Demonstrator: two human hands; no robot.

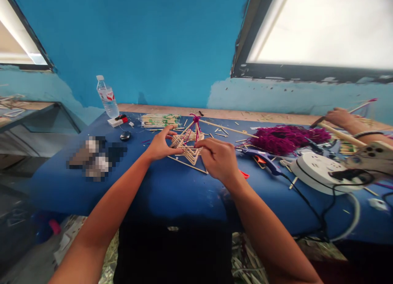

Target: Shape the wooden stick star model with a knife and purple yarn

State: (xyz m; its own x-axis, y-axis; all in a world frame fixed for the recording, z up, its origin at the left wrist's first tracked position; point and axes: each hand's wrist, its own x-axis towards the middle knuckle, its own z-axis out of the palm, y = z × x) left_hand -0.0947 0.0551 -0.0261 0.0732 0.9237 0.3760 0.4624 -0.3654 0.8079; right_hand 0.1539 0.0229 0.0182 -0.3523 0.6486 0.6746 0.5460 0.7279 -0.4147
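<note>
A small lattice basket of thin wooden sticks [192, 155] is between my hands above the blue table. Slanting sticks rise from it to a purple string knot [195, 118]. My left hand [161, 144] grips the basket's left side, thumb low and fingers behind. At the right side, my right hand [217, 156] is closed with fingers curled in a pinch against the basket; whatever is between those fingertips is hidden. Purple strands run down inside the slanting sticks. One loose long stick [192, 164] lies just below the basket.
Right of my hands are purple fibre [276, 138], a glue gun [268, 163] and a white round power strip [319, 173] with cables. Another person's hand [340, 118] holds a stick at far right. A water bottle [107, 98], computer mouse [125, 136] and bundled sticks [161, 120] stand left.
</note>
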